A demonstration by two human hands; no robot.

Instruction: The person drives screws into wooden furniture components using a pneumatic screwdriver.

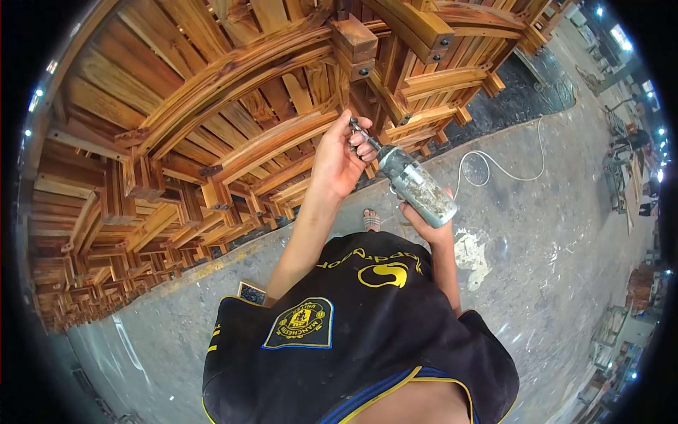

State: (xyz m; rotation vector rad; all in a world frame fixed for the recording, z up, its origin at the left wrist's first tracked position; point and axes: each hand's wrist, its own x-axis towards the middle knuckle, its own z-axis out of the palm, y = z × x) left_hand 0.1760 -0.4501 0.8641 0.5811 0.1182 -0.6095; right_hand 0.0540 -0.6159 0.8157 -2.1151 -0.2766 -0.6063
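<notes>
My left hand point(342, 160) is raised in front of me, fingers closed around the metal front end of a dusty grey power tool point(418, 187), at its chuck. My right hand point(428, 220) grips the rear of the tool's body from below. The tool points up and left toward a stack of wooden furniture frames point(233, 106). Its tip sits close to a dark bolt fitting on one wooden rail, and I cannot tell whether they touch.
Stacked varnished wooden frames fill the left and top. A white cable point(498, 168) loops over the concrete floor point(551, 240). My sandalled foot point(371, 220) shows below the tool. Benches and another person point(639, 138) stand at the far right.
</notes>
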